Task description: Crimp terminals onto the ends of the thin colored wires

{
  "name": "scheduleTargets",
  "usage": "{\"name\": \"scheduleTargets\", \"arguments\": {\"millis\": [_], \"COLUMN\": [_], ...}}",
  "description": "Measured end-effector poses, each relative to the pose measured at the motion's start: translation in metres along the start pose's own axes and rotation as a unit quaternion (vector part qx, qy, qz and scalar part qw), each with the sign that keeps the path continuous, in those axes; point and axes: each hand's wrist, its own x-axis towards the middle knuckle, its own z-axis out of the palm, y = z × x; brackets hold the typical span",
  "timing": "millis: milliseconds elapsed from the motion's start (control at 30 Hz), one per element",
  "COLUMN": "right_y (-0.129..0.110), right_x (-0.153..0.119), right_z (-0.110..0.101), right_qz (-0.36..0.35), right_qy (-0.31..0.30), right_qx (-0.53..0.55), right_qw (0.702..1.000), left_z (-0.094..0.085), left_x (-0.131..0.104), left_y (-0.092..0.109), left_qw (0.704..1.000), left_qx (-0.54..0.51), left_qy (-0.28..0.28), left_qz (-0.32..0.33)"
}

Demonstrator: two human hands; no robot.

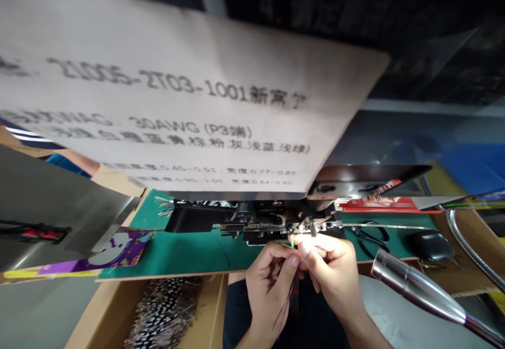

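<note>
Thin coloured wires [292, 241] stick up between my two hands, and darker strands trail down below them. My left hand [272, 275] pinches the wires between thumb and fingers. Close against it, my right hand [331, 265] is also closed, its thumb and fingertips together at the wire ends. Both hands are right in front of the black crimping machine [276, 217], where a metal terminal strip [244, 227] runs across. The fingers partly cover the wires.
A printed paper sheet [189, 86] hangs across the upper view. Scissors [371, 236] and a black mouse-like object [432, 246] rest on the green mat [189, 254]. A metal lamp neck [418, 286] juts in at right. A carton [213, 307] below holds bundled wires [165, 307].
</note>
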Motion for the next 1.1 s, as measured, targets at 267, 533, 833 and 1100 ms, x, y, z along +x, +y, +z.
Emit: {"name": "scheduleTargets", "arguments": {"millis": [267, 533, 833, 1100], "right_y": [0.003, 0.01, -0.002, 0.008], "right_x": [0.001, -0.003, -0.001, 0.001], "right_z": [-0.005, -0.003, -0.002, -0.002], "right_qz": [0.046, 0.029, 0.064, 0.079], "right_qy": [-0.03, -0.008, -0.006, 0.012], "right_qx": [0.042, 0.093, 0.032, 0.077], "right_qw": [0.998, 0.995, 0.997, 0.994], "left_z": [0.001, 0.002, 0.005, 0.005], "left_x": [0.001, 0.001, 0.003, 0.002], "left_y": [-0.002, 0.002, 0.003, -0.001], "left_qw": [1.0, 1.0, 1.0, 1.0], "left_qx": [-0.009, -0.009, 0.004, -0.007], "left_qy": [-0.004, -0.002, 0.012, 0.014], "left_qz": [-0.018, 0.019, 0.014, 0.017]}}
